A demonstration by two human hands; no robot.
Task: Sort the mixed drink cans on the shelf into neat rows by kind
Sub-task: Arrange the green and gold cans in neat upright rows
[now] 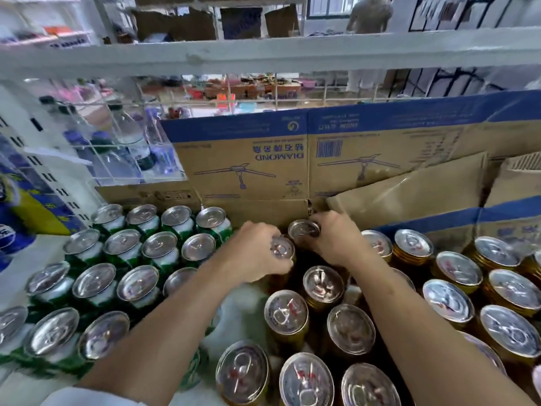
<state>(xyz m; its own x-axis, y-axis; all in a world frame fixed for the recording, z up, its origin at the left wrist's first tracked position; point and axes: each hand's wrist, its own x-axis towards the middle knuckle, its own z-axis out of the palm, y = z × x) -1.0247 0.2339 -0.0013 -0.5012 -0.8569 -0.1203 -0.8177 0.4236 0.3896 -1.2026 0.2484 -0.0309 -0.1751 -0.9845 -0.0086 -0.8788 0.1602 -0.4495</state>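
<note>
Green cans [123,247] rowed, gold unfinished: my left hand [257,254] grips the near gold can [282,248], right hand [341,243] the far gold can [303,228].

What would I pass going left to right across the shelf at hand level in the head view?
Blue and yellow pack → green cans → left hand → gold can it grips → second gold can → right hand gripping it → more gold cans.
</note>
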